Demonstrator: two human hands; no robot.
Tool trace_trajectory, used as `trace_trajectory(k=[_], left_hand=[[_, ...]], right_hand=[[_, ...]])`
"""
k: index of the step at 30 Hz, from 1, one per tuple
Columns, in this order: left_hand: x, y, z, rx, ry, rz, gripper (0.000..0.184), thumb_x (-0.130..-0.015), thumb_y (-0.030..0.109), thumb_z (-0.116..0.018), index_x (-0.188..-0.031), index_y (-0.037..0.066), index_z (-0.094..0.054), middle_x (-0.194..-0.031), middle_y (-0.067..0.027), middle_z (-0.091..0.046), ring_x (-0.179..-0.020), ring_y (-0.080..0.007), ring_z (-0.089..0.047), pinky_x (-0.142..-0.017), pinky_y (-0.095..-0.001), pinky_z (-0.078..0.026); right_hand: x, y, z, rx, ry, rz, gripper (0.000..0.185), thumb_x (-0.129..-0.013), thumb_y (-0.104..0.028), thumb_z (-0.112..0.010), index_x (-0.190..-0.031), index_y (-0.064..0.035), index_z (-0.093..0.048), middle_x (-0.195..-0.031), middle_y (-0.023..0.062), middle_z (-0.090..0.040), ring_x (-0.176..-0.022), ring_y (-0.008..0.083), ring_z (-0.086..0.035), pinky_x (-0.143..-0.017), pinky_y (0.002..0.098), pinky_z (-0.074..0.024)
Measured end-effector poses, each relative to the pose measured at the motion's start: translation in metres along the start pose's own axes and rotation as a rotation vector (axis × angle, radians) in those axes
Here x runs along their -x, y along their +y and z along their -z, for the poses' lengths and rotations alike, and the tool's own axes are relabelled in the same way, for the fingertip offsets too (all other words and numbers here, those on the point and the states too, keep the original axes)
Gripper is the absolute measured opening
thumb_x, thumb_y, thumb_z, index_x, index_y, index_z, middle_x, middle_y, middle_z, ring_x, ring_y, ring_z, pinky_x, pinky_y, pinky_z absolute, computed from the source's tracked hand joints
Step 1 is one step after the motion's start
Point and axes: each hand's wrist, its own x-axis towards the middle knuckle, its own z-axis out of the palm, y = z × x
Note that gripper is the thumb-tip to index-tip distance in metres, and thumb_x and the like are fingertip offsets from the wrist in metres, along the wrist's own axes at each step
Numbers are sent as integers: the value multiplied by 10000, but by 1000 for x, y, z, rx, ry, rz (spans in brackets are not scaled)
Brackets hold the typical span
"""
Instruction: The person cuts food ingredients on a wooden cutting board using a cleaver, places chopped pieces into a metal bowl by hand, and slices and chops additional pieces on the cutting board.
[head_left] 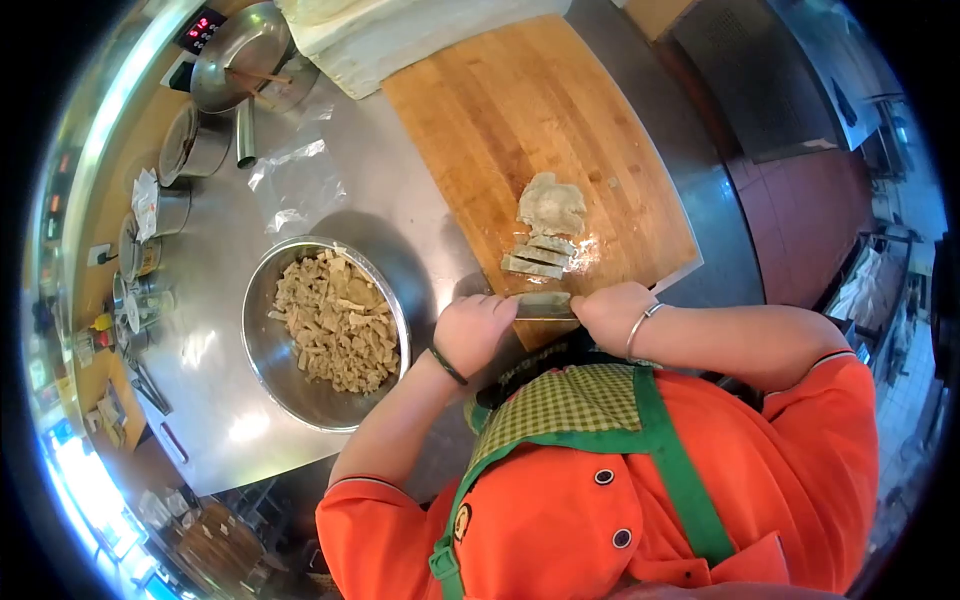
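Observation:
My left hand (477, 330) and my right hand (615, 316) are at the near edge of a wooden cutting board (490, 120). Between them is a flat metal blade that looks like a cleaver (545, 313), with a pale strip (543, 298) along it. My right fingers close around its right end, hiding any handle; my left fingers pinch the other end. Just beyond, several cut slices (537, 258) of greyish, meat-like food lie beside a larger uncut piece (552, 207). Left of my hands, a steel bowl (262, 368) holds many chopped chunks (338, 320).
A clear plastic bag (300, 180) lies on the steel counter (215, 400) behind the bowl. Pots (205, 145) and a wok-like pan (240, 60) line the far left side. A white box (350, 40) stands against the board's far end.

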Motion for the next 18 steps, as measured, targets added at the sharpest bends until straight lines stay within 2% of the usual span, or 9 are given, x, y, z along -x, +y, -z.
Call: trace_trajectory(k=[6, 8, 9, 10, 12, 13, 14, 16, 18], left_hand=[[-6, 22, -4, -227, -70, 42, 84, -732, 145, -506, -808, 112, -520, -681, -14, -537, -628, -189, -556, -547, -328, -455], [-10, 24, 1, -207, -79, 84, 56, -727, 167, -501, -745, 114, -498, -671, -32, -522, -627, -190, -553, -532, -323, -454], [-16, 22, 9, -154, -245, 149, 145, -756, 202, -538, -840, 85, -547, -760, -61, -582, -685, -223, -580, -589, -330, -476], [-21, 21, 17, -167, -236, 145, 145, -756, 202, -538, -840, 85, -547, -760, -61, -582, -685, -223, -580, -589, -330, -476], [-30, 16, 34, 223, -2, 157, 295, -773, 272, -604, -972, 56, -574, -886, -107, -624, -760, -275, -599, -667, -344, -490], [-31, 10, 46, 274, 107, 289, 332, -783, 264, -648, -1026, 47, -587, -948, -135, -631, -799, -278, -607, -712, -336, -486], [-34, 7, 57, 538, 245, 562, 185, -822, 187, -598, -946, 50, -603, -797, -134, -622, -750, -284, -604, -672, -350, -488], [-29, -21, 51, 418, 424, 649, 103, -807, 118, -583, -870, 42, -611, -725, -128, -607, -693, -303, -586, -672, -370, -477], [-28, -23, 26, 158, 260, 296, 89, -743, 76, -584, -826, 52, -607, -804, -108, -601, -771, -296, -564, -689, -368, -465]], right_hand=[[-13, 20, -29, -28, 26, -25, 207, -829, -144, -429, -998, -71, -525, -778, 153, -631, -729, 321, -632, -614, 431, -494], [-14, 25, -29, -64, 58, 3, 228, -807, -173, -483, -1016, -97, -535, -792, 145, -634, -733, 318, -631, -612, 441, -488], [-18, 32, -27, -80, 80, 40, 226, -802, -178, -492, -1010, -107, -543, -782, 142, -633, -729, 317, -630, -609, 442, -486], [-19, 35, -27, -101, 105, 77, 223, -797, -184, -501, -1003, -116, -551, -772, 138, -633, -726, 316, -629, -606, 444, -484], [-6, 33, -25, -68, 178, 101, 221, -798, -189, -500, -1001, -126, -561, -760, 138, -631, -715, 321, -625, -599, 444, -482], [1, 33, -26, -49, 235, 117, 219, -800, -194, -499, -999, -136, -571, -748, 138, -629, -704, 326, -622, -593, 444, -479], [8, 36, -30, -51, 241, 120, 219, -800, -194, -499, -999, -136, -571, -748, 138, -629, -704, 326, -622, -593, 444, -479], [25, 46, -43, -120, 394, 63, 237, -810, -195, -488, -1023, -142, -576, -727, 142, -624, -680, 337, -612, -586, 446, -475], [38, 61, -40, -176, 448, 45, 218, -828, -211, -489, -1006, -125, -580, -720, 159, -614, -670, 348, -599, -580, 447, -470]])
